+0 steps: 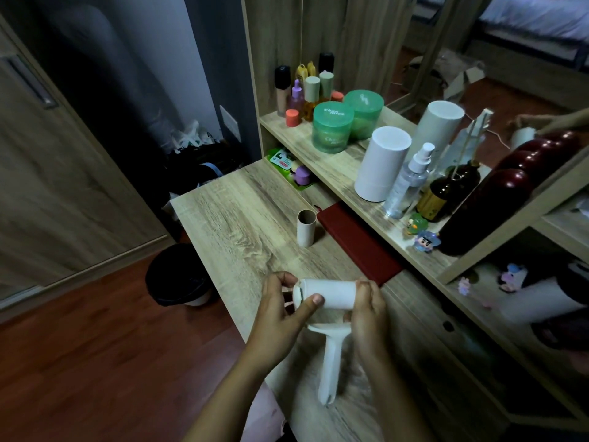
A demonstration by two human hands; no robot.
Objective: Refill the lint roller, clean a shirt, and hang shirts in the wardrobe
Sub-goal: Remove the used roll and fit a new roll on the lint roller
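- One wide-angle camera was worn on the person's head, standing close over the near end of the tabletop (242, 212).
- It faced forward and steeply down along both forearms.
- The left hand (280, 309) and right hand (366, 306), gripping a lint roller (328, 293), lay low in the middle of the frame, nearest the lens.
- The tabletop ran from the bottom edge up toward the left, and the shelf (296, 135) crossed the right half, farther off.
- The floor (79, 362) and a bin (178, 275) filled the lower left.
- Straight edges bowed toward the borders, and a bed (541, 14) in the top right corner showed small and soft.
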